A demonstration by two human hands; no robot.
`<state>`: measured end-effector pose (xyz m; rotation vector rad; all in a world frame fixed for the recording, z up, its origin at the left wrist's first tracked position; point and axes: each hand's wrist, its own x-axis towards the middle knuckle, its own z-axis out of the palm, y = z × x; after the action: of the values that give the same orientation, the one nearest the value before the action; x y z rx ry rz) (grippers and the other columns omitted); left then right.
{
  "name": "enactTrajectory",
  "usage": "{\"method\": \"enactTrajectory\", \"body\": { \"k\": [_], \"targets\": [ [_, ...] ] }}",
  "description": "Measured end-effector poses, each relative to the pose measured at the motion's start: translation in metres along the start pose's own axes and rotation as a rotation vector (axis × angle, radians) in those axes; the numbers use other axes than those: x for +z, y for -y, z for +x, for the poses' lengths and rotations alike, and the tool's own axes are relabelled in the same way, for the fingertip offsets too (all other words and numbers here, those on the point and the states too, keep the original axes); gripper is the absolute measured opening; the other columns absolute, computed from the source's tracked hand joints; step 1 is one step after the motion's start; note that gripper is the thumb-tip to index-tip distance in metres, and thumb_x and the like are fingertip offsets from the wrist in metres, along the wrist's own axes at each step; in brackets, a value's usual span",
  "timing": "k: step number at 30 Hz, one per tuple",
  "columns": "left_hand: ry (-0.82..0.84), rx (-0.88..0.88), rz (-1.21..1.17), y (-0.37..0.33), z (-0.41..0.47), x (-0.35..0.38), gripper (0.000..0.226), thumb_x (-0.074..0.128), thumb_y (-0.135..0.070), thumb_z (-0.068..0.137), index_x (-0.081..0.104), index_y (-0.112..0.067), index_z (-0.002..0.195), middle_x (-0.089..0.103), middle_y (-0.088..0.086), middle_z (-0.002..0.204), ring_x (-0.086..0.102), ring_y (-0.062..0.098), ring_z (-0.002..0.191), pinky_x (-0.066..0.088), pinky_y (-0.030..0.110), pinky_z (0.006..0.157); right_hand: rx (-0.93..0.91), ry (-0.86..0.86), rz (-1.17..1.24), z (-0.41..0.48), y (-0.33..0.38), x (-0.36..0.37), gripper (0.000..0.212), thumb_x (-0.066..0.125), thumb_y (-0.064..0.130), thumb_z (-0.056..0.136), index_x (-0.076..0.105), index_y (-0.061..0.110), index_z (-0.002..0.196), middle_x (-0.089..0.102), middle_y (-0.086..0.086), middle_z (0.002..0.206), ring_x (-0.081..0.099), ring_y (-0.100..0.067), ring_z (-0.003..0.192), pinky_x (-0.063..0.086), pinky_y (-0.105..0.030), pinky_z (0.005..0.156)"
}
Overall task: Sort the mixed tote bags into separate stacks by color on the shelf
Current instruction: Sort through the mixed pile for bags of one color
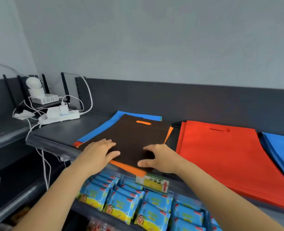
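Observation:
A dark brown tote bag (134, 137) lies on top of a mixed pile on the dark shelf (63, 130). An orange bag (129, 169) and a blue bag (104, 127) stick out from under it. My left hand (98, 152) rests flat on the brown bag's near left corner, thumb at its front edge. My right hand (158, 157) lies on the near right part, fingers bent, thumb at the bag's front edge. To the right lie a red stack (221, 155) and a blue stack (281, 150).
At the back left of the shelf sit a white power strip (61, 116), chargers, cables and a white device (38, 94). A lower shelf holds several blue snack packets (124, 202). A price tag (153, 182) hangs on the shelf's front rail.

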<state>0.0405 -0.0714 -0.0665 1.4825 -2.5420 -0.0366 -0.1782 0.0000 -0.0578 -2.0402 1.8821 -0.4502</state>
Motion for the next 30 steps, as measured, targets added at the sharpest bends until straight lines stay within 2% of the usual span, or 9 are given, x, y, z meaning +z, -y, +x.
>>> {"method": "enactTrajectory", "body": {
  "k": [4,7,9,11,17,21,23,26,30],
  "targets": [
    [0.112,0.012,-0.085,0.018,0.004,-0.001,0.066,0.037,-0.064,0.087,0.040,-0.027,0.141,0.038,-0.007,0.148,0.034,0.014,0.135,0.028,0.028,0.107,0.063,-0.007,-0.066,0.016,0.008,0.002,0.053,0.064,0.050,0.082,0.061,0.019,0.124,0.057,-0.001,0.132,0.049,-0.020,0.123,0.040,-0.033,0.101],
    [0.156,0.022,-0.104,0.023,0.007,-0.007,0.070,0.045,-0.070,0.080,0.045,-0.029,0.138,0.051,-0.007,0.137,0.045,0.015,0.125,0.038,0.028,0.099,0.106,-0.075,-0.052,0.024,0.007,0.000,0.028,0.060,0.044,0.088,0.071,0.018,0.089,0.068,-0.001,0.095,0.060,-0.022,0.095,0.048,-0.032,0.080],
    [0.173,0.041,-0.124,0.025,0.012,-0.012,0.062,0.051,-0.066,0.080,0.052,-0.030,0.130,0.060,-0.006,0.123,0.054,0.014,0.111,0.044,0.027,0.090,0.153,-0.121,-0.056,0.029,0.009,0.000,0.037,0.056,0.043,0.090,0.055,0.020,0.061,0.055,0.002,0.067,0.053,-0.020,0.072,0.041,-0.030,0.062],
    [0.191,0.054,-0.149,0.029,0.017,-0.014,0.055,0.056,-0.062,0.081,0.055,-0.031,0.126,0.061,-0.006,0.120,0.054,0.014,0.109,0.045,0.028,0.089,0.175,-0.169,-0.090,0.035,0.012,0.002,0.044,0.054,0.045,0.091,0.044,0.022,0.055,0.048,0.004,0.061,0.049,-0.020,0.067,0.038,-0.030,0.060],
    [0.277,0.110,-0.136,0.040,0.022,-0.023,0.061,0.068,-0.052,0.078,0.050,-0.031,0.132,0.053,-0.009,0.128,0.048,0.014,0.119,0.040,0.025,0.092,0.190,-0.162,0.004,0.039,0.009,-0.009,0.038,0.056,0.047,0.089,0.052,0.022,0.060,0.052,0.003,0.065,0.052,-0.017,0.068,0.039,-0.030,0.062],
    [0.170,0.110,-0.188,0.047,0.030,-0.018,0.037,0.045,-0.051,0.092,0.062,-0.018,0.090,0.063,-0.002,0.088,0.056,0.013,0.083,0.044,0.027,0.073,0.100,-0.343,0.173,0.030,0.005,-0.018,0.026,0.058,0.042,0.089,0.068,0.019,0.095,0.067,0.005,0.097,0.060,-0.010,0.094,0.044,-0.023,0.083],
    [0.091,0.064,-0.190,0.048,0.035,-0.013,0.046,0.034,-0.046,0.098,0.044,-0.013,0.068,0.048,0.000,0.067,0.046,0.012,0.064,0.035,0.025,0.059,0.063,-0.566,0.261,0.022,0.008,-0.027,0.020,0.057,0.038,0.090,0.067,0.022,0.096,0.067,0.008,0.096,0.060,-0.007,0.092,0.043,-0.020,0.080],
    [-0.027,0.001,-0.229,0.046,0.039,-0.009,0.046,0.030,-0.041,0.101,0.036,-0.014,0.063,0.042,0.000,0.064,0.041,0.011,0.060,0.030,0.023,0.055,0.071,-0.685,0.356,0.009,0.015,-0.036,0.011,0.059,0.035,0.089,0.065,0.026,0.089,0.065,0.017,0.085,0.060,0.003,0.083,0.042,-0.010,0.071],
    [-0.093,-0.049,-0.255,0.047,0.043,-0.005,0.047,0.032,-0.040,0.100,0.036,-0.015,0.061,0.043,0.000,0.063,0.042,0.012,0.059,0.031,0.027,0.057,0.246,-0.617,0.584,0.012,0.016,-0.024,0.032,0.054,0.043,0.091,0.064,0.013,0.098,0.070,0.001,0.087,0.067,-0.014,0.081,0.056,-0.031,0.078]
  ]
}}
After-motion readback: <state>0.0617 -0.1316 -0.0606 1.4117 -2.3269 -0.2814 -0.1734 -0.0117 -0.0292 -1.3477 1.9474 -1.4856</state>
